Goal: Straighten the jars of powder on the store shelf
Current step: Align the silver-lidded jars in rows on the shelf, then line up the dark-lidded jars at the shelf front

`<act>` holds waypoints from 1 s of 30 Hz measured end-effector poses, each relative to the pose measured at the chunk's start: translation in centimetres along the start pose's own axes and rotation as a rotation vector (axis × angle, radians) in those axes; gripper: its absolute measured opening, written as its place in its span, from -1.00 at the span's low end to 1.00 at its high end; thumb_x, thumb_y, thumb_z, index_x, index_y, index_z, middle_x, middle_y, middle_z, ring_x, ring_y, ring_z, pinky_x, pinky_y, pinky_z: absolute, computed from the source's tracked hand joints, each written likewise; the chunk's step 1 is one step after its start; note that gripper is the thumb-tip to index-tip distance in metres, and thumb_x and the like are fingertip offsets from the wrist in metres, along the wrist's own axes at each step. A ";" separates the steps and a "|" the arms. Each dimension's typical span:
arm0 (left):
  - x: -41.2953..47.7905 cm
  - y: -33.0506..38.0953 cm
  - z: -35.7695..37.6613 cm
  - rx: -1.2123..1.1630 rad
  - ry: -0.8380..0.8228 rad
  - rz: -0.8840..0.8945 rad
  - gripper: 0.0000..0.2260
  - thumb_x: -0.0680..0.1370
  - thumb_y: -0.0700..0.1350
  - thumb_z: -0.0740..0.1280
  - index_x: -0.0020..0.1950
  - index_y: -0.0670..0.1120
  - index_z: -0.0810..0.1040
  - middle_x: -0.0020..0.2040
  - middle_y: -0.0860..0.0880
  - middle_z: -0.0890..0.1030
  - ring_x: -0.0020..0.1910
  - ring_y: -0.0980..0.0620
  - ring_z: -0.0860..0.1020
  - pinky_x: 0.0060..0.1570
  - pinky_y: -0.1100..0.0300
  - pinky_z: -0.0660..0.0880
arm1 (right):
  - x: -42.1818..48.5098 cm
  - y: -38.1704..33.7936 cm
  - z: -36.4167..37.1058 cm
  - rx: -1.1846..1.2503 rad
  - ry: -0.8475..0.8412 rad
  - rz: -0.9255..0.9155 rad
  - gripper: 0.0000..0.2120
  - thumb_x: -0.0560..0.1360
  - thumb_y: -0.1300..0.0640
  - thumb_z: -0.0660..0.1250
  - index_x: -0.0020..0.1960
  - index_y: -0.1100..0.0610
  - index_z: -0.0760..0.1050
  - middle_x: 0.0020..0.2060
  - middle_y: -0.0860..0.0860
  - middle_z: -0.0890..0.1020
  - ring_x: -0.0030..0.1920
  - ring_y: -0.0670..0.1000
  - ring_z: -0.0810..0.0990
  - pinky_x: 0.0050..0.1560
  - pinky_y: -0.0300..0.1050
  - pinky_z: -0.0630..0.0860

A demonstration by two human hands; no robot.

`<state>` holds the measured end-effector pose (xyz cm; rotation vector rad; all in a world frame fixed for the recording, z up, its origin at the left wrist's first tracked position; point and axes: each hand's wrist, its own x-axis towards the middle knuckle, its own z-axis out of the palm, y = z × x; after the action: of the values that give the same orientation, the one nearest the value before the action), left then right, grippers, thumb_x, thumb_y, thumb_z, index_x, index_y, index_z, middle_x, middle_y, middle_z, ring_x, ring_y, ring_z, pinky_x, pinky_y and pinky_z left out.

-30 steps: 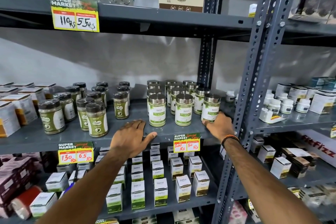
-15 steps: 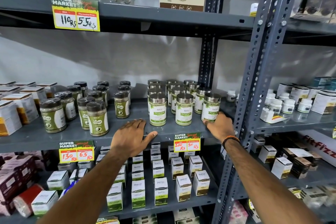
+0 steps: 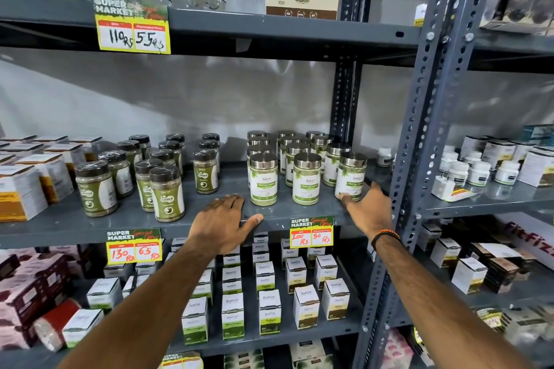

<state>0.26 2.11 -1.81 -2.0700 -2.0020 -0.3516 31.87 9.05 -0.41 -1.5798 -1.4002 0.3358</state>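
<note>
Head view: I see the moringa powder jars (image 3: pixel 302 165), steel-lidded, clustered center-right of frame on the middle grey shelf (image 3: pixel 120 219). Front row of three upright; the rightmost front jar (image 3: pixel 350 176) leans slightly right. Left hand (image 3: pixel 221 223) lies flat, fingers spread, on the shelf edge just below-left of the front-left jar (image 3: pixel 263 179), gripping nothing. Right hand (image 3: pixel 368 209) is open, fingertips touching the base of the rightmost front jar, not wrapped around it. Dark-lidded jars (image 3: pixel 166 193) stand left of center. Price tag (image 3: pixel 311 231) hangs between the hands.
</note>
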 end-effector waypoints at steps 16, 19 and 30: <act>-5.9 -7.3 -12.3 0.055 0.332 0.009 -0.22 0.62 0.37 0.04 0.63 -0.17 0.17 0.61 -0.19 0.26 0.60 -0.15 0.19 0.56 0.00 0.06 | -11.0 -14.6 4.5 0.238 -0.170 -0.586 -0.39 0.52 -0.08 0.46 0.48 0.10 0.41 0.40 0.02 0.56 0.39 -0.02 0.53 0.41 -0.05 0.45; -8.0 -12.1 -13.6 0.073 0.330 -0.064 -0.20 0.59 0.42 -0.01 0.61 -0.14 0.20 0.59 -0.17 0.31 0.56 -0.15 0.25 0.50 -0.09 0.23 | -12.8 -17.6 7.5 0.273 -0.241 -0.628 -0.37 0.51 -0.12 0.45 0.49 0.09 0.41 0.41 0.02 0.55 0.39 -0.01 0.53 0.40 0.00 0.46; -13.4 -24.9 -10.7 0.093 0.221 -0.281 -0.14 0.56 0.44 -0.06 0.65 -0.16 0.12 0.63 -0.18 0.24 0.58 -0.15 0.22 0.48 -0.09 0.25 | -16.6 -22.7 16.6 0.182 -0.339 -0.676 -0.30 0.51 -0.16 0.45 0.57 -0.06 0.29 0.52 0.02 0.41 0.48 0.04 0.40 0.42 -0.07 0.35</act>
<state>-25.16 -13.25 3.97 -1.6182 -2.1273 -0.5037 0.80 -0.57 2.79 -0.8506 -2.0053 0.3136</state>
